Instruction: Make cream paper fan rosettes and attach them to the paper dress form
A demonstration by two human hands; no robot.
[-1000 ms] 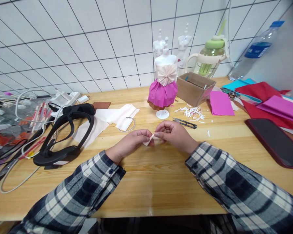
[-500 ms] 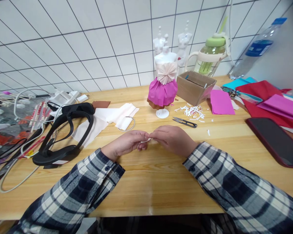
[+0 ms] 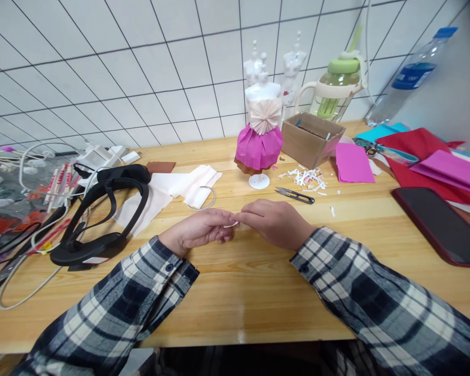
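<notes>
My left hand [image 3: 203, 228] and my right hand [image 3: 274, 222] meet at the fingertips over the near middle of the wooden table. Between them shows the edge of a small white piece [image 3: 231, 225], perhaps a strip of paper; most of it is hidden by my fingers. Both hands are closed in a pinch around it. Beyond them stands a small white dress form [image 3: 262, 93] on a round base, wearing a magenta paper skirt [image 3: 259, 148] and a pale pleated fan-like bow [image 3: 266, 116]. Thread snips [image 3: 295, 195] lie just past my right hand.
White paper scraps [image 3: 307, 178] lie beside a cardboard box [image 3: 311, 138]. A phone [image 3: 441, 225], magenta paper [image 3: 353, 162] and red sheets [image 3: 419, 162] are at right. Left are a black headset [image 3: 102, 219], cables and pale cloth-like sheets [image 3: 160, 193]. A green-lidded bottle [image 3: 339, 83] stands behind.
The view has shifted very slightly. My hands stay together at the fingertips, and a little more of the white piece's curved edge shows under my left fingers.
</notes>
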